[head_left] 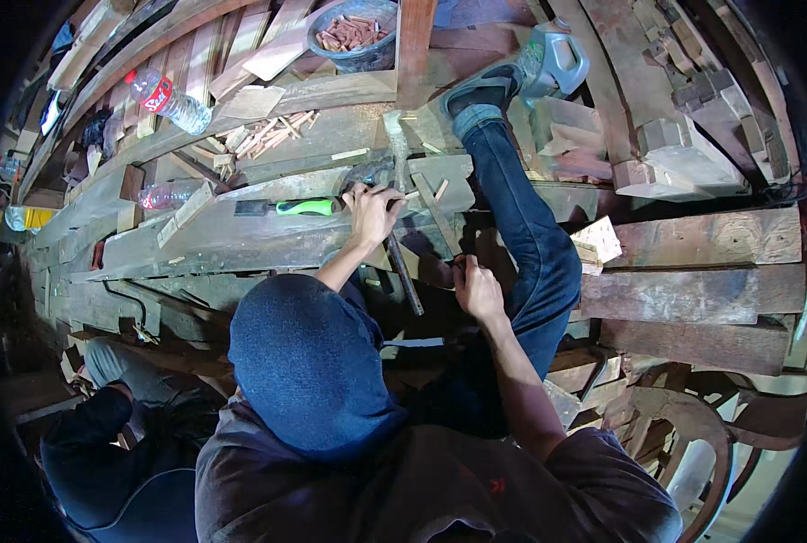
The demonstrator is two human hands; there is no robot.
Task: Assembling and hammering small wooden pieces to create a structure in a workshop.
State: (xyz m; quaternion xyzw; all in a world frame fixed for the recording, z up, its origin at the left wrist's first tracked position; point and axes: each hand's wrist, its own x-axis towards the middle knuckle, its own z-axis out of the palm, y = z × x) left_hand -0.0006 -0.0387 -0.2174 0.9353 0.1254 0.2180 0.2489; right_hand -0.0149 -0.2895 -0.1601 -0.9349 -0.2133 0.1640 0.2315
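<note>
My left hand (373, 215) is over a hammer, its bent fingers closed around it near the dark head (365, 174). The dark handle (405, 279) runs down toward me. By those fingertips lies a small wooden peg (411, 195). My right hand (478, 289) is closed beside my right leg; a small dark thing shows at its fingers, too hidden to name. A thin wooden strip (438, 217) reaches from the board toward that hand. Left of my left hand, a chisel (305, 207) with a green handle lies on the grey plank (240, 238). Beyond stands a pale upright tool or stick (396, 145).
Loose wooden pegs (263, 138) lie ahead, and a bucket (353, 56) holds more. Two plastic bottles (170, 101) lie to the left. A jug (557, 63) stands by my right foot. Stacked planks (693, 294) are to the right. Another person (127, 443) sits at the lower left.
</note>
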